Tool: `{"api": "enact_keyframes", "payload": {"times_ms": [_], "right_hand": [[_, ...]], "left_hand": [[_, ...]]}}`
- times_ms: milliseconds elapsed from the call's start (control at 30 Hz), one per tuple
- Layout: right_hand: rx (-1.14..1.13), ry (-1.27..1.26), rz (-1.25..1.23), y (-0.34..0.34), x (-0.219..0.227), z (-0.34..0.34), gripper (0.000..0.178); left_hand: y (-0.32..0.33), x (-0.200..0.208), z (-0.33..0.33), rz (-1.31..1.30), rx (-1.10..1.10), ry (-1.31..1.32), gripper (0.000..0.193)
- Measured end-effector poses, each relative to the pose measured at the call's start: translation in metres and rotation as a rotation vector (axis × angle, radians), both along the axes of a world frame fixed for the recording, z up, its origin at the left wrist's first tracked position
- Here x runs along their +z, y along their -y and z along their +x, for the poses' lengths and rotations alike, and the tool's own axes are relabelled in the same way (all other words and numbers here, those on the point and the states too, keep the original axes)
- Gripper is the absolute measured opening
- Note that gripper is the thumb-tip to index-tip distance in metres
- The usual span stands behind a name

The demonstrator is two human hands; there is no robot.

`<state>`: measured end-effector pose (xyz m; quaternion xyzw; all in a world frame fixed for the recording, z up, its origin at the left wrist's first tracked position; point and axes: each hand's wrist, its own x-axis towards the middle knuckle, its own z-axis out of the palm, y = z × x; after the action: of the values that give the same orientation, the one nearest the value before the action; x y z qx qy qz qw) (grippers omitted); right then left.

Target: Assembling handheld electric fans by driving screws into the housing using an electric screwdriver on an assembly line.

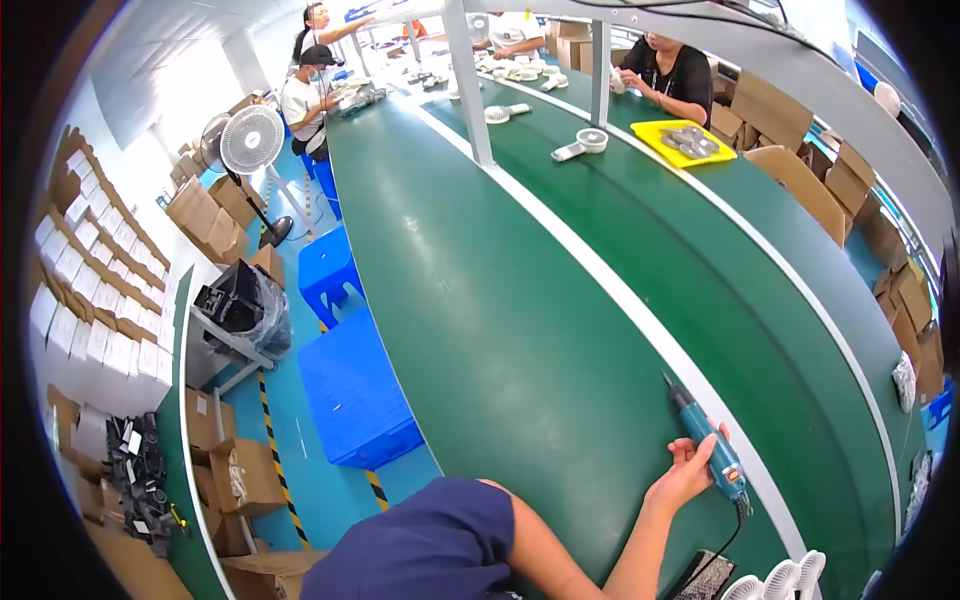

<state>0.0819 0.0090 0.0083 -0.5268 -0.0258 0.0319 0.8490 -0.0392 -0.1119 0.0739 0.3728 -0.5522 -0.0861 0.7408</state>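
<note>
My left hand [686,470] is closed round the body of a teal electric screwdriver [713,452], over the green work surface beside a white strip. The thin bit of the screwdriver points away and to the left, touching nothing that I can make out. From its near end a black cord [722,540] runs down toward the lower edge. A dark, speckled pad-like item [708,575] lies close to my forearm. Beside it, several white round-headed handheld fans [781,578] are partly cut off by the lower edge. My right hand is out of the picture.
A green bench [500,330] with white strips stretches ahead. Two handheld fans [591,141] [497,114] and a yellow tray [652,130] of grey parts lie farther along. Metal posts [468,90] rise from it; co-workers sit beyond. Blue stools [352,390] and a pedestal fan [252,138] stand left.
</note>
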Motion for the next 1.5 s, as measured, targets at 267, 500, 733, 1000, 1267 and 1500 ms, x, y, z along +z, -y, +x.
{"api": "enact_keyframes", "payload": {"times_ms": [267,500,733,1000,1267,1500], "right_hand": [[-0.007,-0.02,-0.031,-0.002,0.005,-0.004,0.039],[0.017,0.008,-0.095,-0.002,0.006,-0.002,0.041],[0.015,-0.013,-0.076,-0.002,0.006,-0.003,0.04],[0.027,-0.005,-0.087,0.001,0.006,-0.002,0.042],[0.014,-0.002,-0.128,0.001,0.008,0.002,0.043],[0.029,0.0,-0.164,0.005,0.005,0.002,0.042]], "left_hand": [[-0.054,-0.052,-0.014,0.301,0.364,0.28,0.036],[-0.046,-0.077,-0.029,0.281,0.42,0.293,0.039],[-0.036,-0.101,-0.035,0.235,0.478,0.289,0.04],[-0.004,-0.184,-0.054,0.173,0.646,0.259,0.04],[-0.025,-0.109,-0.027,0.152,0.398,0.216,0.041],[-0.03,-0.1,-0.036,0.1,0.434,-0.071,0.036]]}}
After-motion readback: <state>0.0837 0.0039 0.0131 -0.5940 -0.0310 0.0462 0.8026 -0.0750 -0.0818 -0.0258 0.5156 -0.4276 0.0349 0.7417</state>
